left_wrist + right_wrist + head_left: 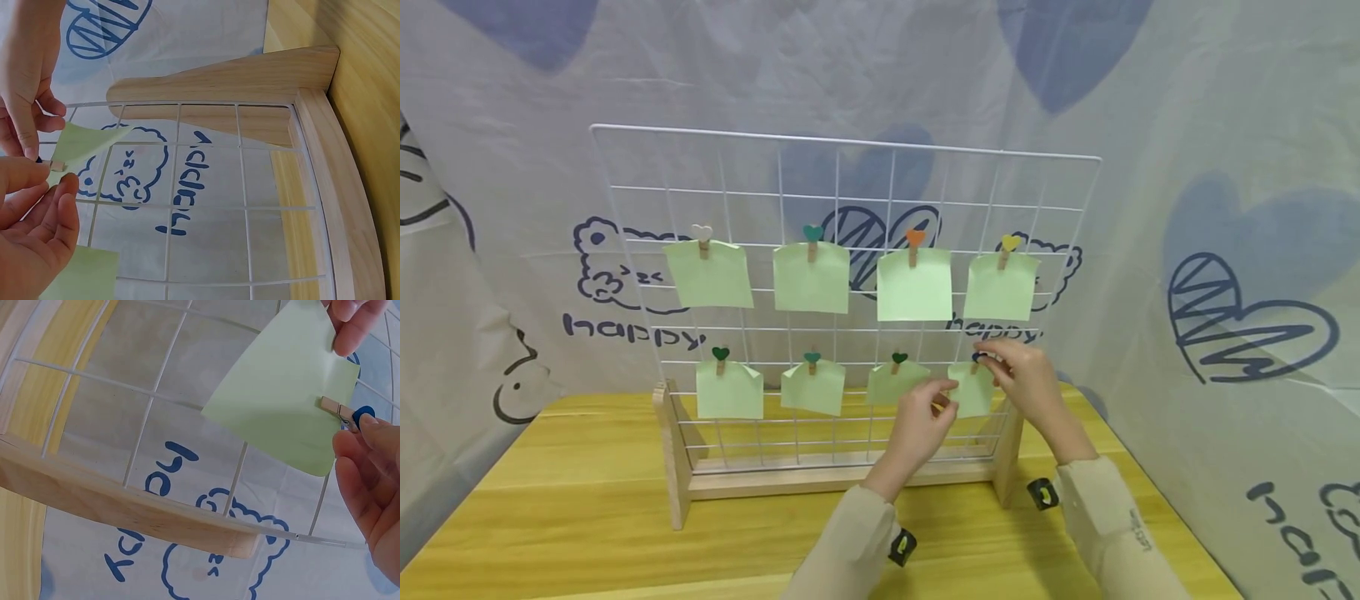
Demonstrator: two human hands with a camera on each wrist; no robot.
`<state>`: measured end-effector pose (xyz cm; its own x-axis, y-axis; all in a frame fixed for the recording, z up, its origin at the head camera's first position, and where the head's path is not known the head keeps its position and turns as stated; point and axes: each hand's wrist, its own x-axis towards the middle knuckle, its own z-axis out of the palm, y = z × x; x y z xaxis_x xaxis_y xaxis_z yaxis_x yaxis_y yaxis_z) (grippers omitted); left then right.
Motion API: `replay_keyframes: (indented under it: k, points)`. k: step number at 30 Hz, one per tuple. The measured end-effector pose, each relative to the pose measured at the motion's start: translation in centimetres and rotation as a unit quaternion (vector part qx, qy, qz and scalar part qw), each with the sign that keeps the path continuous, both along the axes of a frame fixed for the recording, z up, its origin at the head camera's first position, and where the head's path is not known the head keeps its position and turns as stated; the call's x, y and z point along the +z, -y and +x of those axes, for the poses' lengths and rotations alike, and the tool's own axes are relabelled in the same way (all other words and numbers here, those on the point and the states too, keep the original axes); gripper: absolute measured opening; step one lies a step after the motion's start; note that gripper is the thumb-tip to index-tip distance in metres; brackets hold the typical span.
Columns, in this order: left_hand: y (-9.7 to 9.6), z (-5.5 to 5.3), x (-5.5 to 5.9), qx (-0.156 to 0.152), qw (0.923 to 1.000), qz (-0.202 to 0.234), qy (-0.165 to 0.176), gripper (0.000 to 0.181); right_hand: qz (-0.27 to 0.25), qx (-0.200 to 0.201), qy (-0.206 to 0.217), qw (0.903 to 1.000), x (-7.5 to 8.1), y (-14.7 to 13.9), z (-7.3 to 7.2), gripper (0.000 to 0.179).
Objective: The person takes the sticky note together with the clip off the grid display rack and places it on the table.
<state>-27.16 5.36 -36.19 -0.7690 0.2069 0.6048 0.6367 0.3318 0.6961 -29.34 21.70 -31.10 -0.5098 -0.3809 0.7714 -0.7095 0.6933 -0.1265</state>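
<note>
My right hand (pixel 1026 375) pinches a small wooden clothespin (pixel 337 411) by its dark blue heart end. The clothespin sits at the top edge of a light green paper note (pixel 972 398), the rightmost in the lower row on a white wire grid (pixel 850 143). From the left, my left hand (pixel 925 421) holds the same note at its side edge, finger and thumb at the paper. In the right wrist view that note (pixel 275 387) tilts and bows slightly in front of the wires. In the left wrist view both hands meet close around the clothespin (pixel 57 166).
Several other green notes (pixel 811 279) hang in two rows under heart clothespins. Wooden feet (pixel 672 467) and a wooden bar (pixel 842 477) support the grid on a yellow wood-grain table (pixel 587 500). Patterned cloth (pixel 1247 125) rises behind and on the right.
</note>
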Motion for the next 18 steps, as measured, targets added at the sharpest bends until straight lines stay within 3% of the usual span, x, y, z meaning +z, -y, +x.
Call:
replay_keyframes:
  k: [18]
  points:
    - [-0.36, -0.26, -0.06, 0.020, 0.9992, 0.031, -0.013, 0.025, -0.017, -0.007, -0.025, 0.9995, -0.17, 0.17, -0.23, 0.013]
